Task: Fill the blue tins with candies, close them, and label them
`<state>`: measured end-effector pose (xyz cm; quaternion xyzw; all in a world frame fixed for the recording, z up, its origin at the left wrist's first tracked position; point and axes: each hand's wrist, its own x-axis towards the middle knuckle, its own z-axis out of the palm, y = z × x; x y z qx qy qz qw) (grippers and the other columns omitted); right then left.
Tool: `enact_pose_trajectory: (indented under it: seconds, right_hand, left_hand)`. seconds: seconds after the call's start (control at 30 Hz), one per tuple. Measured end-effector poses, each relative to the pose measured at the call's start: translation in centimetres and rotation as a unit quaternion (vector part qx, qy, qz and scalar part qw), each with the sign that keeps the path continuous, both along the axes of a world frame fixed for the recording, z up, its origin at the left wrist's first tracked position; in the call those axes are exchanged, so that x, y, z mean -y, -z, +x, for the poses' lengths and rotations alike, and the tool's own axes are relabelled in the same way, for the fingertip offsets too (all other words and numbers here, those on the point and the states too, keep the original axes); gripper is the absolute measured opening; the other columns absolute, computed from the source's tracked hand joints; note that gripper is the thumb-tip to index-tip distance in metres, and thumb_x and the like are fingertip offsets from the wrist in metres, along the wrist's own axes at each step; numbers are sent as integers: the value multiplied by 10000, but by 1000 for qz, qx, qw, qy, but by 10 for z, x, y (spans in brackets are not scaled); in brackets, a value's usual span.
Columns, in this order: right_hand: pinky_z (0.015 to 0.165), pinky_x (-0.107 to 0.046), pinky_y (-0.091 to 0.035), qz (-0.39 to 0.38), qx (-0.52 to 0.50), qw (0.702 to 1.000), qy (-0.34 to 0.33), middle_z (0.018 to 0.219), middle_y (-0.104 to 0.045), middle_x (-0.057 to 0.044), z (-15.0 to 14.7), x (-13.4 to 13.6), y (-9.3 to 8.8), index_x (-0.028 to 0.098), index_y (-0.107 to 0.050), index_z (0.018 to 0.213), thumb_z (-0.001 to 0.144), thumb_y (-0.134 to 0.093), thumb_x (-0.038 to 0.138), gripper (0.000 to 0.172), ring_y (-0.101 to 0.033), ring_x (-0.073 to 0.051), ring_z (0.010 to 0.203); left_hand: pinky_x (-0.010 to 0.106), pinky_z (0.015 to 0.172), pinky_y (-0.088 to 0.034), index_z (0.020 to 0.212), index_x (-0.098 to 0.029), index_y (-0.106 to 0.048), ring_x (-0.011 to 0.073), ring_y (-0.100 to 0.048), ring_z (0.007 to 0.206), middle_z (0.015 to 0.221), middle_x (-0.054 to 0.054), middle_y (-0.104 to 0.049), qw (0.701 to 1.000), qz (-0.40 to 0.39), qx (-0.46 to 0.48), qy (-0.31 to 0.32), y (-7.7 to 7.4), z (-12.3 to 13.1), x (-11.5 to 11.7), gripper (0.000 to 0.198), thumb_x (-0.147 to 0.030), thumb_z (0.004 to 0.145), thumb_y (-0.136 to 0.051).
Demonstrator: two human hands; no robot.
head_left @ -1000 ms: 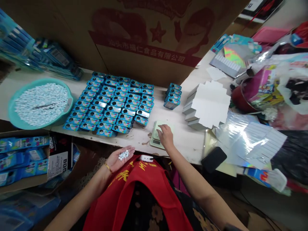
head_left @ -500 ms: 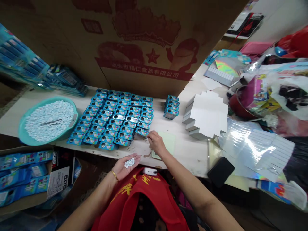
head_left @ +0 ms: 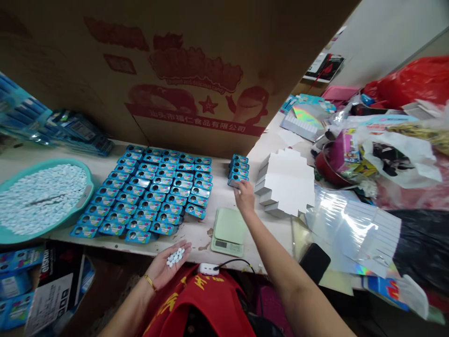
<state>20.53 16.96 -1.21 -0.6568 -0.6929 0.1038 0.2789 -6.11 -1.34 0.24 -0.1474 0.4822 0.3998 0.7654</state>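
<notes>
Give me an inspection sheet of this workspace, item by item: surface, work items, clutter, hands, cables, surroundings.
Surface: white table, paint worn near the front edge.
Work items: small blue printed boxes in rows; separate short row of blue boxes; pale green flat scale; round turquoise plastic basin of pale pellets.
Clutter: flat black rectangular object, clear plastic sheets and a shiny red plastic bag, all right.
Hands: left hand palm up, holding pale pellets; right hand at the short row's front box, grip unclear.
Cables: thin black cable at a small white device.
Surroundings: large brown cardboard box behind.
</notes>
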Motion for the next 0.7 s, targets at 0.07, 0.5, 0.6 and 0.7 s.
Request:
enact_pose_trajectory:
  seconds: [0.07, 0.5, 0.6, 0.7]
  right_hand:
    - [811, -405, -371, -25, 93, 995, 0, 1113, -503, -121, 18, -23, 0, 206, -572, 1074, 797, -486, 208, 290, -439, -249, 985]
    - [742, -347, -326, -68, 271, 925, -257, 1102, -526, -86, 26, 75, -39, 230, -567, 985, 836, -417, 164, 222, -451, -222, 894]
    - [714, -329, -349, -89, 276, 912, -289, 1060, -549, -80, 13, 109, -44, 216, -575, 943, 833, -438, 174, 180, -475, -206, 857]
    - [792, -342, -366, -70, 220, 937, -262, 1135, -536, -89, 9, 126, -44, 200, -574, 980, 832, -482, 265, 186, -477, -218, 955]
  left_hand:
    - [311, 842, -505, 1061, -74, -541, 239, -585, 991, 1021, 161, -638, 1000, 1, -6, -2, 0, 3, 2, 337, -23, 734, -479]
    - [322, 796, -520, 1014, -32, -551, 234, -620, 915, 968, 179, -646, 999, -11, 13, 28, -10, 32, -1, 280, -32, 747, -466]
    - [319, 784, -523, 1010, -31, -561, 231, -624, 902, 966, 173, -648, 998, -3, 27, 52, -10, 42, -8, 266, -63, 759, -480]
    - [326, 784, -521, 1015, -38, -569, 232, -623, 902, 969, 169, -650, 997, 2, 45, 68, -10, 48, -11, 262, -101, 779, -476]
